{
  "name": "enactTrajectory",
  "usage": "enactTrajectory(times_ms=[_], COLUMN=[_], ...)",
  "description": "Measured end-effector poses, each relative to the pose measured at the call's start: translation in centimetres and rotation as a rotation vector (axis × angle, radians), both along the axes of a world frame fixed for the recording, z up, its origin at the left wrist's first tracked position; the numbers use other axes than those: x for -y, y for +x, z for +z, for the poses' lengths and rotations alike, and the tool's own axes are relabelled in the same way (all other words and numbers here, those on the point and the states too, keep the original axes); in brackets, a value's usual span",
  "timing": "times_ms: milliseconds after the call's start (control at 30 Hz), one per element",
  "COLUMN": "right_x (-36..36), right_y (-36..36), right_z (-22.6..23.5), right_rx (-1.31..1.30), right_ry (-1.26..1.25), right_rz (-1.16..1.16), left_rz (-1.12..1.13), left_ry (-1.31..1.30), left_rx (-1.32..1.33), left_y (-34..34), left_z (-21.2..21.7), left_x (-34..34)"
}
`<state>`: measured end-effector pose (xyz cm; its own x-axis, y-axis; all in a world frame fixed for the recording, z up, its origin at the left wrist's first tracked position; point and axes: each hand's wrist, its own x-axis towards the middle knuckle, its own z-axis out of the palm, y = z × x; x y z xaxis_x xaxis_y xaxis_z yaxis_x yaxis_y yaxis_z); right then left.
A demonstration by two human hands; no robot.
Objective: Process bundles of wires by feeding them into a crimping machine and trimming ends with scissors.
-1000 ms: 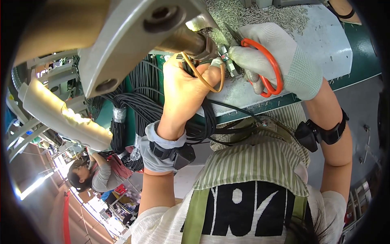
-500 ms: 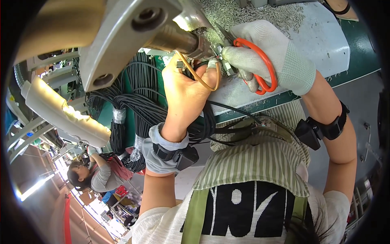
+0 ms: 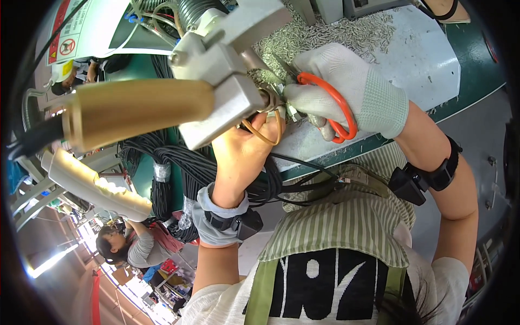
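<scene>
The right hand (image 3: pixel 355 89), in a white knit glove, is closed around a pair of orange-handled scissors (image 3: pixel 330 105), fingers through the loops, with the blades pointing left toward the nose of a grey metal press head (image 3: pixel 227 86). The bare left hand (image 3: pixel 246 151) is raised just below that nose, fingers pinched on a thin tan wire (image 3: pixel 265 135) that curves in a loop between the thumb and the fingertips; the wire end sits at the point where the scissor tips meet the press, though the exact contact is too small to resolve. A brass-coloured cylinder (image 3: pixel 135 111) extends left from the press head. Both hands work above a white plate (image 3: pixel 417 54) on a green bench (image 3: pixel 476 81), with a heap of small metal pieces (image 3: pixel 330 32) scattered on the plate behind the scissors. A bundle of black cables (image 3: pixel 173 168) hangs beneath the left forearm. Another person (image 3: pixel 130 246) is visible far below at lower left.
</scene>
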<state>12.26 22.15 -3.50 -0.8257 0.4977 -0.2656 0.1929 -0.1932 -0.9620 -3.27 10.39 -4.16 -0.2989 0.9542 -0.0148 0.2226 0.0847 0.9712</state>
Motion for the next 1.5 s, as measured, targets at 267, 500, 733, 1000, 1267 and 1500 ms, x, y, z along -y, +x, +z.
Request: enactTrajectory(times_ms=[267,500,733,1000,1267,1500], right_x=[-1.1,0.5,3.9,10.2,13.4,13.5], right_y=[-0.1,0.6,2.2,8.4,6.7,7.0], right_z=[-3.3,-0.2,-0.4,3.0,3.9,4.9], right_rx=[-0.433,-0.079,-0.180,0.287,-0.006,0.091], right_ry=[1.125,0.191,0.467,0.822,0.656,0.036], right_rz=[0.075,0.013,-0.206,-0.319,-0.244,-0.145], left_rz=[-0.029,-0.061,-0.021,-0.159,-0.336,-0.338], left_ry=[0.013,-0.081,-0.024,-0.271,-0.223,-0.150], left_rx=[0.076,-0.158,0.497,0.476,0.132,-0.277], left_y=[0.0,0.0,-0.7,2.7,5.0,5.9], left_z=[0.4,1.5,0.6,4.2,4.3,4.3], left_x=[0.3,-0.1,2.8,9.1,10.3,10.6])
